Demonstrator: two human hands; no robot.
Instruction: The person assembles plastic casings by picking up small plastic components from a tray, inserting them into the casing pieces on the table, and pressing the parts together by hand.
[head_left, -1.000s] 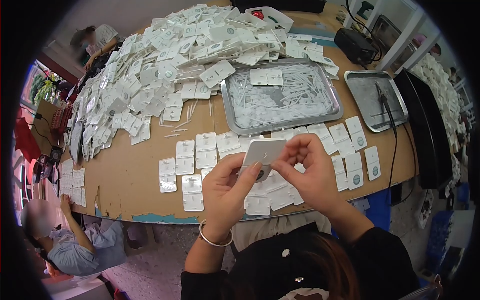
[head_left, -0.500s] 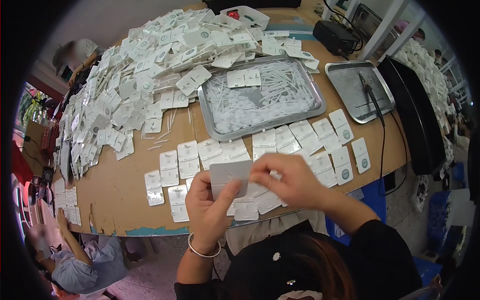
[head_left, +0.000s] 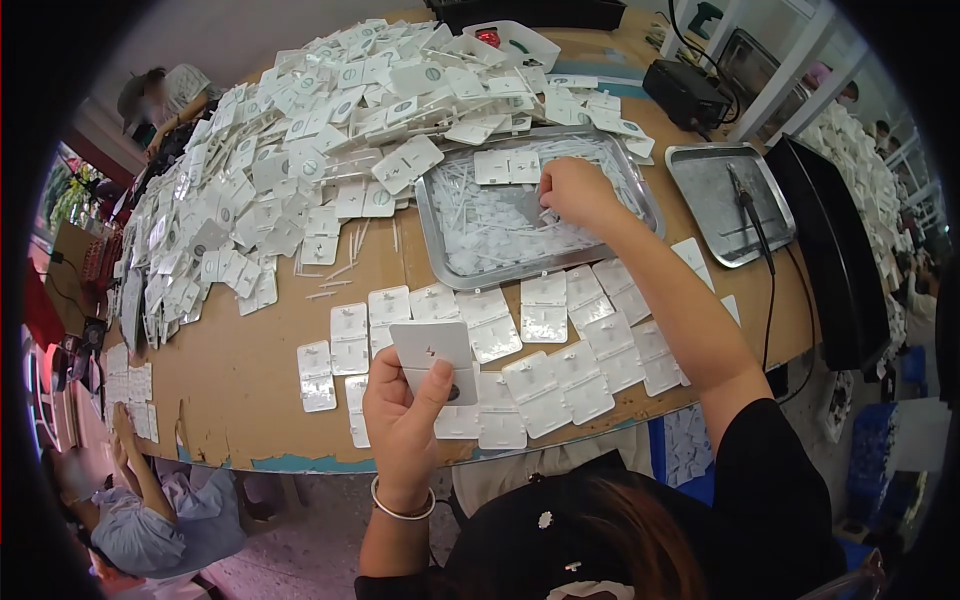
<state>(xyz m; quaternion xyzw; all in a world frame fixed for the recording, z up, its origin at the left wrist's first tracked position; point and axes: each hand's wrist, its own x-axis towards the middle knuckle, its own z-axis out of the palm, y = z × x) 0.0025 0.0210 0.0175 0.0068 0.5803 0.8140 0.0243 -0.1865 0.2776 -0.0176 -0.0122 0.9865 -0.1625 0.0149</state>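
Observation:
My left hand (head_left: pixel 402 420) grips a white plastic panel (head_left: pixel 428 343) between thumb and fingers, above the near part of the table. The panel's face shows a small dark mark and part of a round grey logo beside my thumb. My right hand (head_left: pixel 582 192) is over the metal tray (head_left: pixel 540 272), fingers curled down among thin white sticks and small clear-white bits (head_left: pixel 480 225). Its fingertips are partly hidden, and whatever they hold cannot be made out. Another white panel (head_left: pixel 506 166) lies across the tray's contents, just left of my right hand.
Rows of white panels (head_left: pixel 545 390) lie before me, partly under my right forearm. A large heap of panels (head_left: pixel 290 150) rises behind left. Right stand a smaller tray (head_left: pixel 705 215) with a soldering iron (head_left: pixel 745 200) and a black bin (head_left: pixel 830 250). A co-worker (head_left: pixel 165 510) sits left.
My right hand has left the panel and moved forward into the metal tray. My left hand keeps the panel, now slightly lower and more upright. The view has shifted slightly.

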